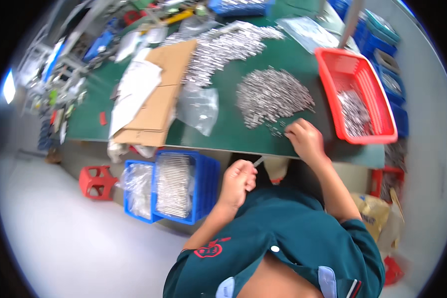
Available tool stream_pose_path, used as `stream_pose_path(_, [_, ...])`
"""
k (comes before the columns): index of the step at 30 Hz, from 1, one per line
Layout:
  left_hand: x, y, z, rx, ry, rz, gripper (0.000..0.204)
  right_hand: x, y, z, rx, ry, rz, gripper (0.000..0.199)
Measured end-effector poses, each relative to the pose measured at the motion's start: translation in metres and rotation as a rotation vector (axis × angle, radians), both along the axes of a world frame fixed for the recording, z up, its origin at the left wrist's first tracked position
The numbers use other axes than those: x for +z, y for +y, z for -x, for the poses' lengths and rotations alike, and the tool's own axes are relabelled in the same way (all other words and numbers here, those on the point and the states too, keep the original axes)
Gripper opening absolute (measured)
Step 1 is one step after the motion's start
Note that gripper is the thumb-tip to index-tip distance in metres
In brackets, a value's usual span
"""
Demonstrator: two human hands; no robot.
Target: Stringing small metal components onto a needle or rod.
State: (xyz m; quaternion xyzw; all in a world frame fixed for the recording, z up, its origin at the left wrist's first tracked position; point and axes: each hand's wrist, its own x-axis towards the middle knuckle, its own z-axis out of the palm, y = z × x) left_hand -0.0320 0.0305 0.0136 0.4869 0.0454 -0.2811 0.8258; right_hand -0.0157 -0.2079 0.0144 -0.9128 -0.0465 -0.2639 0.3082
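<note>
My left hand (238,180) is closed below the table's front edge, gripping a small metal pin (258,161) whose tip sticks out past the fingers. My right hand (305,139) rests on the green table (233,129) with its fingers curled over a few loose pins at the near edge of a heap of small metal pins (273,94). A second, larger heap of pins (223,44) lies farther back. A red plastic basket (333,69) with pins in it stands just right of my right hand.
Flattened cardboard (159,99), white paper and a clear plastic bag (199,107) lie on the table's left part. Blue bins (203,184) holding bagged pins stand on the floor at the left, beside a red stool (98,181). Blue crates are stacked at the right.
</note>
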Motion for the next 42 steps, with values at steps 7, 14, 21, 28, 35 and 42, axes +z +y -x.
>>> stream_pose_path(7, [0.009, -0.012, 0.018, -0.106, -0.085, -0.056, 0.022, 0.026, 0.039, 0.059, 0.302, 0.432, -1.035, 0.006])
stream_pose_path(14, [0.01, -0.01, 0.035, -0.112, -0.105, -0.082, 0.022, 0.017, 0.045, 0.07, 0.39, 0.504, -1.224, 0.004])
stream_pose_path(21, [0.008, -0.01, 0.043, -0.116, -0.143, -0.114, 0.021, 0.023, 0.045, 0.082, 0.389, 0.505, -1.091, 0.001])
stream_pose_path(28, [0.013, -0.016, 0.039, -0.117, -0.11, -0.135, 0.02, 0.034, 0.041, 0.082, 0.374, 0.214, -0.556, 0.008])
stream_pose_path(35, [0.003, -0.021, 0.031, -0.18, -0.095, -0.019, 0.023, 0.011, 0.041, 0.077, 0.363, 0.533, -0.961, 0.013])
stream_pose_path(42, [-0.012, -0.021, 0.017, -0.149, -0.007, 0.102, 0.022, 0.027, 0.023, 0.056, 0.356, 0.507, -0.74, 0.029])
